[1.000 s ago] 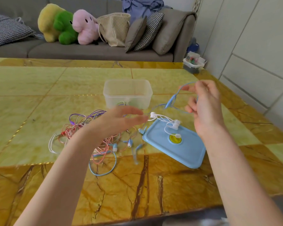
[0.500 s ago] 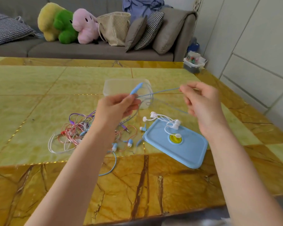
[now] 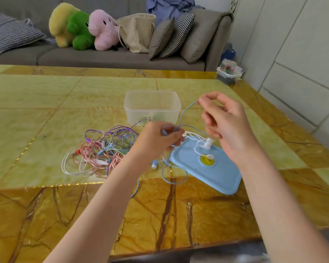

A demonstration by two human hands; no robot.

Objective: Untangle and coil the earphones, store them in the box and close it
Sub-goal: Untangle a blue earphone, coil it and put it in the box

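Observation:
A tangle of pink, purple, white and blue earphones (image 3: 104,150) lies on the marble table, left of centre. My left hand (image 3: 158,141) grips a loop of the blue earphone cable (image 3: 184,113) just above the table. My right hand (image 3: 226,126) pinches the same cable higher up, between thumb and forefinger. The cable's loose end (image 3: 174,179) droops onto the table with one blue earbud (image 3: 154,165). Behind my hands stands the clear plastic box (image 3: 152,107), open. Its blue lid (image 3: 207,168) lies flat to the right, with white earphones (image 3: 203,144) resting on it.
The yellow-green marble table (image 3: 46,103) stretches far to the left and back. Behind it is a grey sofa (image 3: 110,57) with plush toys, cushions and a bag. A small bin (image 3: 229,73) stands on the floor by the white wall at right.
My hands have come closer together and lower. The blue cable, stretched taut between them half a second ago, now forms a loop at my left hand, while my right hand pinches it higher.

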